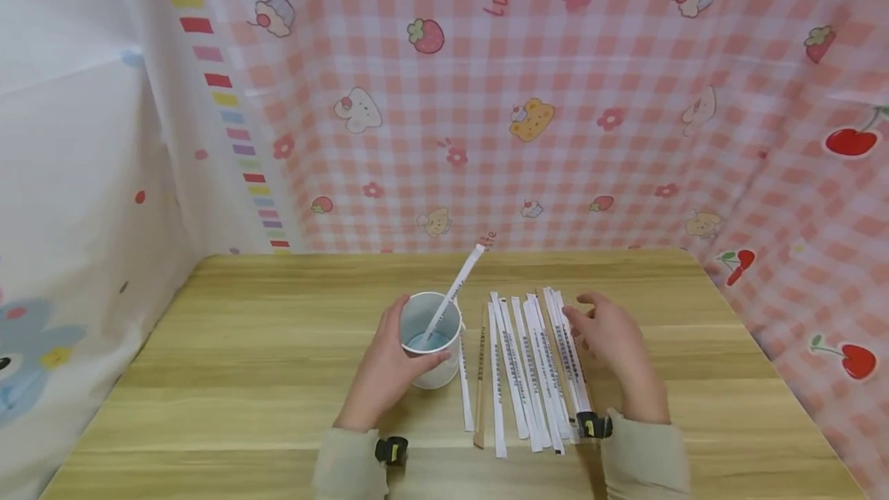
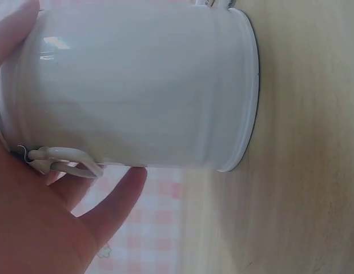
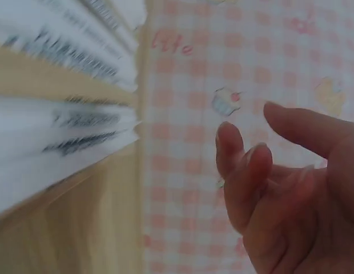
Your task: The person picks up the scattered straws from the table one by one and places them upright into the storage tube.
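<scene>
My left hand [image 1: 390,367] grips a small white metal bucket [image 1: 436,373] near its rim, thumb on the near side and fingers at the far left. In the left wrist view, a handle loop [image 2: 65,157] sticks out from the bucket's side. One white paper-wrapped straw [image 1: 454,288] leans inside the bucket, its top sticking out toward the upper right. Right of the bucket lies a row of wrapped straws [image 1: 517,376], mostly white with a few brown ones. Over the row's right end is my right hand [image 1: 611,334], fingers loosely bent; the right wrist view shows nothing between them.
The wooden table [image 1: 264,346] stretches to both sides of the bucket and straws. Behind it hangs a pink checked cloth [image 1: 472,83], which continues along the right side. A pale cloth [image 1: 76,137] hangs at the left.
</scene>
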{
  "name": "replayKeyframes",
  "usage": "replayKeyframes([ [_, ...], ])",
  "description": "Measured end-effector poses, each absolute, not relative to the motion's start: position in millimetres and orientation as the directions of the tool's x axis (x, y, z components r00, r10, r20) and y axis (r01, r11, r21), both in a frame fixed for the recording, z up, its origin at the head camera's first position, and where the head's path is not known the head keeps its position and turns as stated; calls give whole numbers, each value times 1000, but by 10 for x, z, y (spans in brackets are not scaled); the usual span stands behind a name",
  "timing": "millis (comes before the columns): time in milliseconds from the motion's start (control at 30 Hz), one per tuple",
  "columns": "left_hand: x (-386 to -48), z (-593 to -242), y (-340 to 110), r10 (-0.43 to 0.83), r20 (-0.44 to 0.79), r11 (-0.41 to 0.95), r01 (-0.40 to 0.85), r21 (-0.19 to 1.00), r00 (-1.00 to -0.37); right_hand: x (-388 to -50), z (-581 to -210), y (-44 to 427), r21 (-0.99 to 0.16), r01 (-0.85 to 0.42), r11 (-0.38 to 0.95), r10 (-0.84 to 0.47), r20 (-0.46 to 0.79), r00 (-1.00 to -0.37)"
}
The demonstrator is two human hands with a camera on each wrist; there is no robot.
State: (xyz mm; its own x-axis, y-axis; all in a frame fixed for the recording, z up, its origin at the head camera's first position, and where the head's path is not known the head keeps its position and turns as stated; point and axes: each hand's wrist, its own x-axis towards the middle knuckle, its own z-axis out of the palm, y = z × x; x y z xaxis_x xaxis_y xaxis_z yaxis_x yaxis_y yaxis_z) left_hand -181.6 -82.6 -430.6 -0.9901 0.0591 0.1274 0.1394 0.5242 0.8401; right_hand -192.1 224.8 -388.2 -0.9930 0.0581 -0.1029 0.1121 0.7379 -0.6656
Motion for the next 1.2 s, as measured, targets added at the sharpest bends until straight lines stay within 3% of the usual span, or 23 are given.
replayKeyframes([
  [333, -1783, -4332, -820, 52, 111, 524, 122, 843, -992, -1982, -4347, 2468, -669, 291, 683, 97, -313, -945],
  [800, -1787, -4281, -817, 62, 123, 546, 137, 827, -990, -2026, -4472, 2471, -607, 222, 763, 60, -274, -960],
  [1200, -1791, -4271, -821, 61, 112, 544, 127, 830, -992, -1995, -4319, 2516, -552, 216, 805, 86, -251, -964],
])
